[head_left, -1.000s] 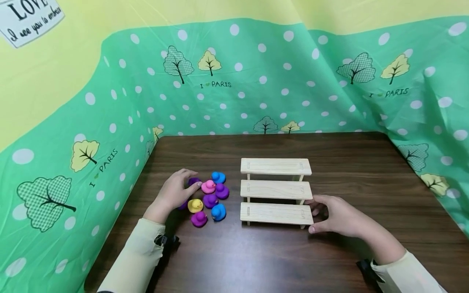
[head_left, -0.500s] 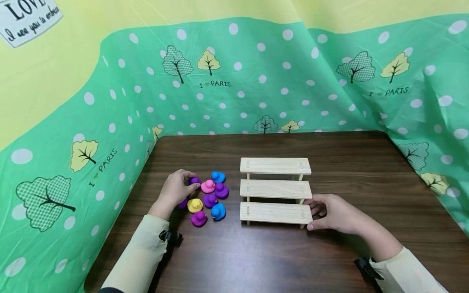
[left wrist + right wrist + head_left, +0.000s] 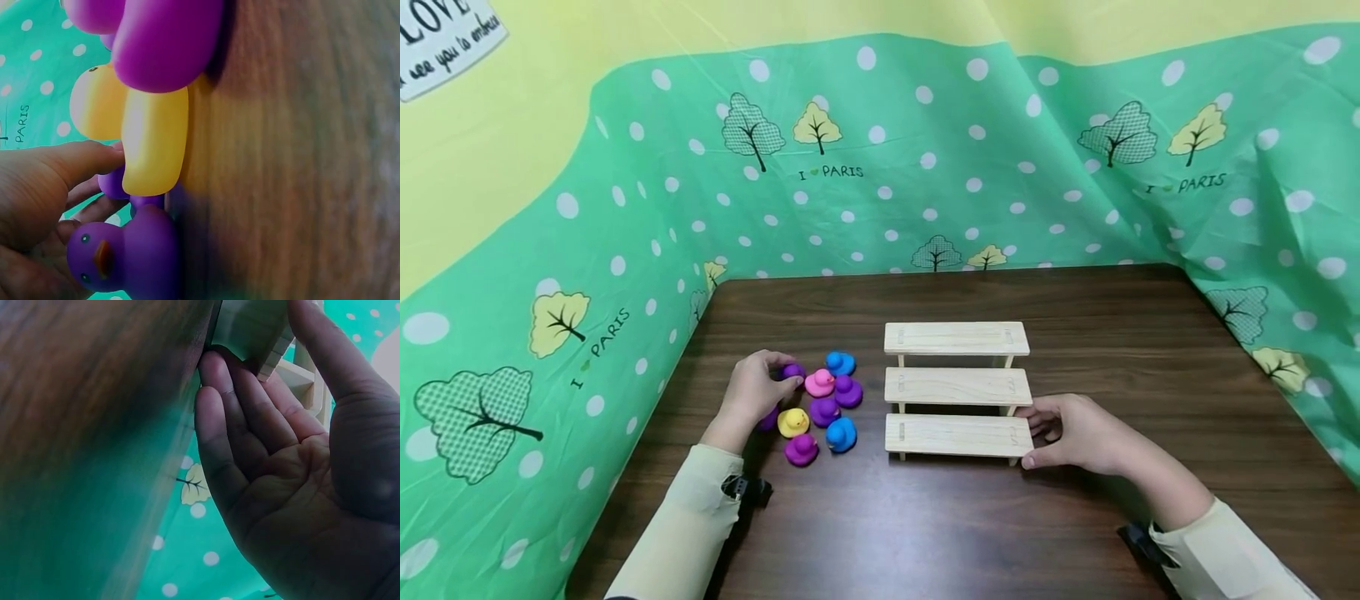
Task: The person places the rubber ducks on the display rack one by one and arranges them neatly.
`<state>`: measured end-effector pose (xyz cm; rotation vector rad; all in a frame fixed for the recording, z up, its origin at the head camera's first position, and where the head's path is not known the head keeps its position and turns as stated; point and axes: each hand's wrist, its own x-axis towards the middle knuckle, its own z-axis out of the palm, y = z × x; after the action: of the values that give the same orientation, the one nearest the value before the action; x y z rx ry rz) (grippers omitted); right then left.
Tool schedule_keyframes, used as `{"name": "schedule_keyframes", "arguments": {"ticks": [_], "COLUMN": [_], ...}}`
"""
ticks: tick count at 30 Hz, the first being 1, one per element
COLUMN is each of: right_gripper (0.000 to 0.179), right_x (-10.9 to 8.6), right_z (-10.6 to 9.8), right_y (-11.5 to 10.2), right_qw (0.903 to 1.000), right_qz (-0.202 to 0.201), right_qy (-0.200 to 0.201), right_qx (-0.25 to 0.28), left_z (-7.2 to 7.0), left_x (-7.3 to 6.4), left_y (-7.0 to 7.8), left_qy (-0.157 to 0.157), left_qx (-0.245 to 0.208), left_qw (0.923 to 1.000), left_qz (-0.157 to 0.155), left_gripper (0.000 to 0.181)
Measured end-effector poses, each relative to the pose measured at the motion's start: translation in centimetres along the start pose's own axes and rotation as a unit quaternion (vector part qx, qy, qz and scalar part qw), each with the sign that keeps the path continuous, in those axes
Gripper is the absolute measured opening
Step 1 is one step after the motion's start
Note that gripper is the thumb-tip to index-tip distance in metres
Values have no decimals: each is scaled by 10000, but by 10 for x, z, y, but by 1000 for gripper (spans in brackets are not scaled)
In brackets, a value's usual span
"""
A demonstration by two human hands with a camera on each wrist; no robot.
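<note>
My left hand (image 3: pixel 752 387) pinches a purple rubber duck (image 3: pixel 791 372) between thumb and fingers at the far left of a duck cluster. A yellow duck (image 3: pixel 156 137) partly covers that purple one in the left wrist view. Close by the palm sits another purple duck (image 3: pixel 153 250), with a magenta duck (image 3: pixel 169 44) beyond the yellow one. At the right end of a three-step wooden stand (image 3: pixel 958 387), my right hand (image 3: pixel 1078 433) rests with its thumb at the lowest step's front corner. Its fingers, nearly straight, lie along the stand's side panel (image 3: pixel 250 328).
More ducks fill out the cluster: a pink one (image 3: pixel 820 383), a blue one (image 3: pixel 840 363) at the back and another blue one (image 3: pixel 841 435) nearer the front. The dark wooden table (image 3: pixel 880 533) ends at a green dotted cloth (image 3: pixel 850 208) behind and at the sides.
My left thumb and fingers have closed in slightly around the purple duck. The right hand keeps its place at the stand. The whole head view has shifted a little to the left.
</note>
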<state>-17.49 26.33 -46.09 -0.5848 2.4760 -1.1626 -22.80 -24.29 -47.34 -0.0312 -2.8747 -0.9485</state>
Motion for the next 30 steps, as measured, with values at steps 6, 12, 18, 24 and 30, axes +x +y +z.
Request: {"name": "schedule_keyframes", "arguments": {"ticks": [6, 12, 18, 24, 30], "right_gripper": [63, 62, 60, 60, 62], "right_x": [-1, 0, 1, 0, -1], "right_z": [1, 2, 1, 0, -1], "right_y": [-2, 0, 0, 1, 0], "right_qw": [9999, 9997, 9993, 9990, 9990], "right_qz": [5, 41, -23, -21, 121], "right_qy": [-6, -27, -57, -89, -77], "right_qx": [104, 243, 359, 431, 412], "left_z": [-3, -9, -15, -19, -12], "left_x": [-1, -2, -5, -7, 1], "left_y": [3, 19, 45, 85, 111], "left_qy": [372, 493, 501, 409, 157], "left_qx": [-414, -1281, -1670, -2181, -2294], "left_qw": [9980, 9873, 9770, 9627, 9558], "left_qz": [307, 797, 1228, 1550, 1830], "left_gripper": [28, 28, 30, 34, 32]}}
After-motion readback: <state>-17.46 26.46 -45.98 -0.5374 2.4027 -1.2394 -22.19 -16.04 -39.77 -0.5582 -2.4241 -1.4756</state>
